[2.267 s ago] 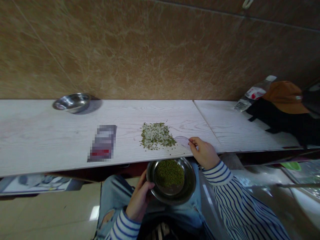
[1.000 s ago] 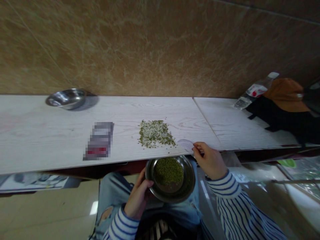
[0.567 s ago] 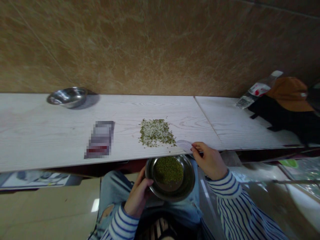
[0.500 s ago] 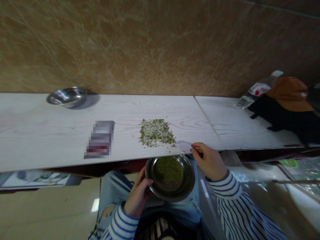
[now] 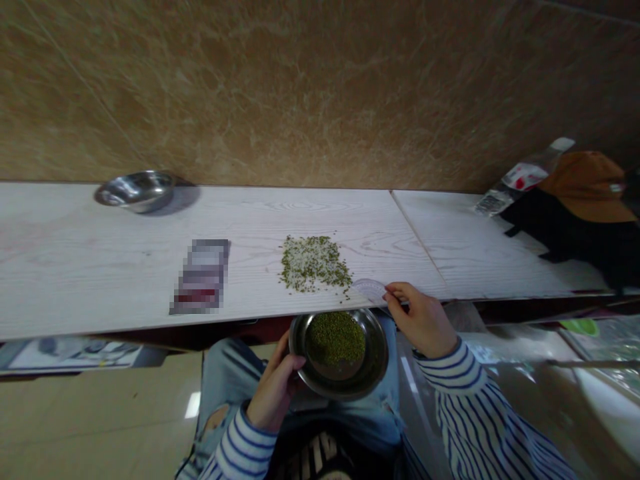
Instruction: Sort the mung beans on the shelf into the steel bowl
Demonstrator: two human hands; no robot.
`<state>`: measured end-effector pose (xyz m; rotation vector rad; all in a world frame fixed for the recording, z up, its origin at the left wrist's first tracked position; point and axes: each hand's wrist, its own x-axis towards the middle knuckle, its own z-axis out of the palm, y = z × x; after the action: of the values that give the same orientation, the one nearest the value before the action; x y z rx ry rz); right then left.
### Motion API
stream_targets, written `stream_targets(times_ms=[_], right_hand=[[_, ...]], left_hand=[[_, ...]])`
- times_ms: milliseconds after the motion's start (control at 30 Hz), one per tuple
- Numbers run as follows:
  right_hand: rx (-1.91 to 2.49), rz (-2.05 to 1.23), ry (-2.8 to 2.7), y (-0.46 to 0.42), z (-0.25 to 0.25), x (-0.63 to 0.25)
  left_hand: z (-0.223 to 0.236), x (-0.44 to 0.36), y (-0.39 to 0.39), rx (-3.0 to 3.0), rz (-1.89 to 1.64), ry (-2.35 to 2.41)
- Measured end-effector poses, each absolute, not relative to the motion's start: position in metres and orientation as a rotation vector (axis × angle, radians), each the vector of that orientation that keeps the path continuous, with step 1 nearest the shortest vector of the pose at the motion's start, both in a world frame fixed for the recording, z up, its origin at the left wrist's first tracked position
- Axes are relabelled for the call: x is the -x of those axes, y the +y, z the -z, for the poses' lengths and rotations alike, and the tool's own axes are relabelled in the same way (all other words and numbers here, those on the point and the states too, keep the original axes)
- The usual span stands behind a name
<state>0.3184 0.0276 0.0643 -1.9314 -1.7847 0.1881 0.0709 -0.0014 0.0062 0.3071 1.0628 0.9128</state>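
My left hand [image 5: 277, 390] grips the rim of a steel bowl [image 5: 373, 373] held over my lap, just below the table's front edge. Green mung beans [image 5: 337, 337] fill the bowl's middle. My right hand [image 5: 419, 318] pinches a small clear plastic scoop or card [image 5: 369, 289] that rests on the white wooden table [image 5: 100, 267] at its front edge. Just left of the scoop lies a loose pile of green beans mixed with white grains [image 5: 312, 262].
A second steel bowl [image 5: 136, 190] stands at the table's back left by the brown tiled wall. A blurred flat packet [image 5: 201, 276] lies left of the pile. At the far right are a plastic bottle [image 5: 526, 177], an orange cap [image 5: 585, 185] and a black bag [image 5: 575, 240].
My right hand with the clear scoop drew back from the pile's right edge to the table's front edge over the bowl. The left hand and bowl kept their place.
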Motion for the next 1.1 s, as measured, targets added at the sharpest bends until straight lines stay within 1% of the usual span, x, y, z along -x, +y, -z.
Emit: stream_targets(times_ms=[567, 1100], right_hand=[[1.873, -0.226, -1.891, 0.034, -0.065, -0.315], [1.741, -0.226, -2.116, 0.042, -0.071, -0.305]], left_hand=[[-0.008, -0.067, -0.002, -0.301, -0.939, 1.088], [-0.009, -0.064, -0.001, -0.33, -0.917, 1.061]])
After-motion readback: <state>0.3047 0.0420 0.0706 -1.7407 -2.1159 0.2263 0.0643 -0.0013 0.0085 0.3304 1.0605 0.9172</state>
